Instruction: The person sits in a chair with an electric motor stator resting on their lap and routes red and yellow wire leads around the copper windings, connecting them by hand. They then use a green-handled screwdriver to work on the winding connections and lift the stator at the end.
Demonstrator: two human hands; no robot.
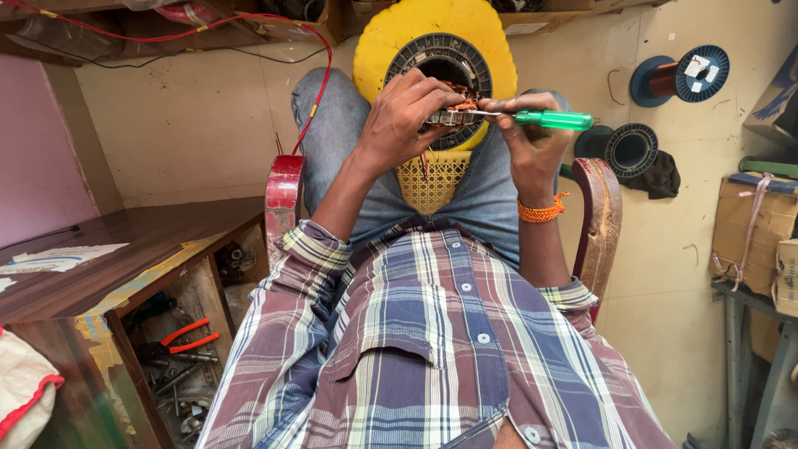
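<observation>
Plaid shirt [432,349], stator [453,112] in left grip [407,116]

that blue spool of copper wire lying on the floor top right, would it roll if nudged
Probably. The blue spool lies on its side on round flanges, so a nudge across its axis would likely roll it on the smooth floor. The copper winding suggests it is heavy for its size, so it may stop soon. It looks rigid, not fragile.

The hands [465,125] are hemmed in closely: the yellow disc [391,33] stands just behind them, the knees lie beneath, and the red chair arms [284,195] flank both sides. Open floor [191,125] is left to the left, bounded by the wooden worktop [125,249]. To the right, passage is narrowed by wire spools [682,75] and cardboard boxes [748,233].
</observation>
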